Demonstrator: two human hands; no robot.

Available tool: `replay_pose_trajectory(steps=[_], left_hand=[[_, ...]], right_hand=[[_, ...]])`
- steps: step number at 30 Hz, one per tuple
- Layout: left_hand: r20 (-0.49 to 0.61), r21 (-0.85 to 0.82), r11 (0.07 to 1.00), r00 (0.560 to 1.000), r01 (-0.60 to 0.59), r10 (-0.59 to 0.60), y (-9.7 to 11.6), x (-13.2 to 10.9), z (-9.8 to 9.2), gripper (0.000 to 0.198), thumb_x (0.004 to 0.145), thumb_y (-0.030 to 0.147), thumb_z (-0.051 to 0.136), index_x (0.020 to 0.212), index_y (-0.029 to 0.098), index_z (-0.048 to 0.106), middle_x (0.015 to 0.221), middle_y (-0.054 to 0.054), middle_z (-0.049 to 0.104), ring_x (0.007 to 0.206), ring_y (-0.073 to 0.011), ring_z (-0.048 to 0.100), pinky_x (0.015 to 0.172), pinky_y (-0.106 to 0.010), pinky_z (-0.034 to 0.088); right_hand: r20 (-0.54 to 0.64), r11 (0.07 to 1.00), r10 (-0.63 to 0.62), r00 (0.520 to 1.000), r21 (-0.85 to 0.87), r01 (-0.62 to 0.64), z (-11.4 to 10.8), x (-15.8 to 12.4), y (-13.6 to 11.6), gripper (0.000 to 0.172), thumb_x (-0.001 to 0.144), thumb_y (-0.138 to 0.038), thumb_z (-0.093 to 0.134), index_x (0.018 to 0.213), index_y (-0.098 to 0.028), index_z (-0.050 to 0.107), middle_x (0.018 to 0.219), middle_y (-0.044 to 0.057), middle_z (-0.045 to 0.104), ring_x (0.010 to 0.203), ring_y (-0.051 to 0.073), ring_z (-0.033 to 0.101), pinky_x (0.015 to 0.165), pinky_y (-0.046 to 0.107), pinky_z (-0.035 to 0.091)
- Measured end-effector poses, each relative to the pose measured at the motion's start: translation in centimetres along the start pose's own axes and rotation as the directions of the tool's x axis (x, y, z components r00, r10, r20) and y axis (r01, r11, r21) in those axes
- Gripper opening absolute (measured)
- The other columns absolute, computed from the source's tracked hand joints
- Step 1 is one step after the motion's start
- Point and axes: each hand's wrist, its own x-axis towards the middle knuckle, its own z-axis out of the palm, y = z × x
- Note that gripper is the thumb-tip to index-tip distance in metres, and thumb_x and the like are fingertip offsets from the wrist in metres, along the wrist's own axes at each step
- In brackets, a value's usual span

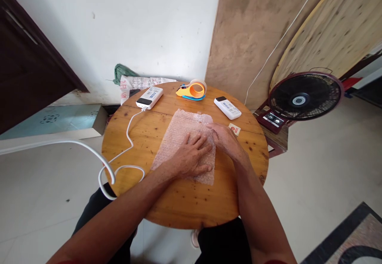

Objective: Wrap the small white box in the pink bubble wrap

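A pinkish, see-through sheet of bubble wrap (171, 140) lies flat near the middle of the round wooden table (191, 212). My left hand (193, 154) rests palm down on it, fingers spread. At the sheet's upper right edge is my right hand (222, 136), its index finger reaching over the wrap and the other fingers curled at the edge. Part of that grip is hidden. Just beyond the right hand lies a small card with a red mark (234, 129).
Along the far side stand a yellow-and-blue tape dispenser (191, 90), a white power bank (227, 108) and another power bank (149, 97) with a white cable (129, 132). The cable loops over the table's left edge. A fan (299, 100) stands at the right, and a wall closes the back.
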Motion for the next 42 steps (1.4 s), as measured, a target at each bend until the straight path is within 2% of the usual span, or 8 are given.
replay_pose_trajectory(steps=[16, 22, 25, 28, 31, 34, 39, 42], left_hand=[[-0.008, -0.006, 1.000, 1.000, 0.001, -0.001, 0.0, 0.0, 0.0, 0.071, 0.083, 0.063, 0.048, 0.141, 0.023, 0.041, 0.154, -0.015, 0.029, 0.142, -0.0375, 0.021, 0.112, -0.062, 0.010], [-0.019, 0.006, 1.000, 1.000, -0.005, 0.006, 0.1, 0.0, -0.1, 0.069, 0.083, 0.062, 0.048, 0.139, 0.023, 0.042, 0.152, -0.015, 0.033, 0.141, -0.0369, 0.023, 0.112, -0.062, 0.011], [-0.023, 0.005, 1.000, 1.000, -0.001, 0.001, 0.1, -0.1, -0.1, 0.068, 0.083, 0.063, 0.048, 0.139, 0.024, 0.042, 0.151, -0.014, 0.034, 0.141, -0.0365, 0.024, 0.112, -0.061, 0.012], [-0.027, 0.000, 1.000, 1.000, -0.001, 0.001, 0.2, -0.1, -0.1, 0.069, 0.083, 0.062, 0.048, 0.139, 0.024, 0.041, 0.151, -0.014, 0.034, 0.141, -0.0357, 0.024, 0.113, -0.060, 0.012], [-0.030, 0.001, 1.000, 1.000, 0.002, -0.002, 0.2, -0.2, -0.1, 0.068, 0.083, 0.062, 0.049, 0.139, 0.023, 0.042, 0.151, -0.014, 0.034, 0.141, -0.0358, 0.024, 0.113, -0.060, 0.012], [-0.034, 0.005, 1.000, 0.999, 0.000, 0.000, 0.2, -0.1, -0.1, 0.067, 0.083, 0.062, 0.049, 0.137, 0.023, 0.044, 0.151, -0.014, 0.034, 0.141, -0.0362, 0.023, 0.113, -0.060, 0.012], [-0.035, 0.000, 1.000, 0.999, -0.002, 0.002, 0.1, -0.1, -0.1, 0.067, 0.083, 0.063, 0.048, 0.136, 0.022, 0.045, 0.150, -0.015, 0.035, 0.141, -0.0363, 0.024, 0.113, -0.060, 0.012], [-0.034, -0.004, 1.000, 0.999, -0.002, 0.002, 0.0, -0.1, -0.1, 0.068, 0.083, 0.063, 0.048, 0.137, 0.023, 0.044, 0.150, -0.014, 0.035, 0.141, -0.0365, 0.024, 0.112, -0.061, 0.012]], right_hand=[[-0.083, 0.999, 0.043, 0.996, 0.020, -0.041, -0.5, 0.0, -0.7, 0.036, 0.084, -0.011, 0.042, 0.106, -0.021, 0.069, 0.105, 0.005, 0.073, 0.097, 0.021, 0.066, 0.085, 0.031, 0.048], [-0.245, 0.985, 0.160, 0.956, 0.106, -0.138, -0.9, 0.1, -0.4, 0.031, 0.086, -0.016, 0.041, 0.099, -0.021, 0.069, 0.096, 0.004, 0.073, 0.088, 0.020, 0.066, 0.078, 0.029, 0.048], [-0.277, 0.972, 0.234, 0.932, 0.035, -0.233, -1.5, -0.1, 0.5, 0.032, 0.083, -0.018, 0.045, 0.106, -0.018, 0.066, 0.108, 0.008, 0.070, 0.098, 0.024, 0.062, 0.086, 0.035, 0.046], [-0.220, 0.949, 0.261, 0.940, -0.117, -0.291, -2.3, -0.6, 1.6, 0.047, 0.078, -0.023, 0.053, 0.124, -0.017, 0.056, 0.128, 0.013, 0.059, 0.113, 0.033, 0.053, 0.094, 0.045, 0.040], [-0.144, 0.915, 0.312, 0.939, -0.222, -0.338, -3.0, -1.2, 2.3, 0.060, 0.076, -0.027, 0.056, 0.135, -0.019, 0.046, 0.134, 0.014, 0.053, 0.115, 0.037, 0.050, 0.092, 0.048, 0.039], [-0.057, 0.882, 0.389, 0.920, -0.267, -0.389, -3.3, -1.5, 2.8, 0.057, 0.075, -0.027, 0.057, 0.131, -0.018, 0.047, 0.124, 0.016, 0.060, 0.107, 0.035, 0.055, 0.085, 0.044, 0.042], [0.002, 0.814, 0.514, 0.858, -0.318, -0.487, -3.6, -1.2, 2.9, 0.028, 0.074, -0.025, 0.054, 0.100, -0.019, 0.061, 0.094, 0.012, 0.068, 0.086, 0.030, 0.061, 0.074, 0.039, 0.042], [-0.095, 0.861, 0.487, 0.868, -0.112, -0.495, -4.0, -0.9, 2.4, 0.026, 0.072, -0.032, 0.060, 0.095, -0.019, 0.063, 0.083, 0.007, 0.067, 0.077, 0.025, 0.060, 0.071, 0.035, 0.044]])
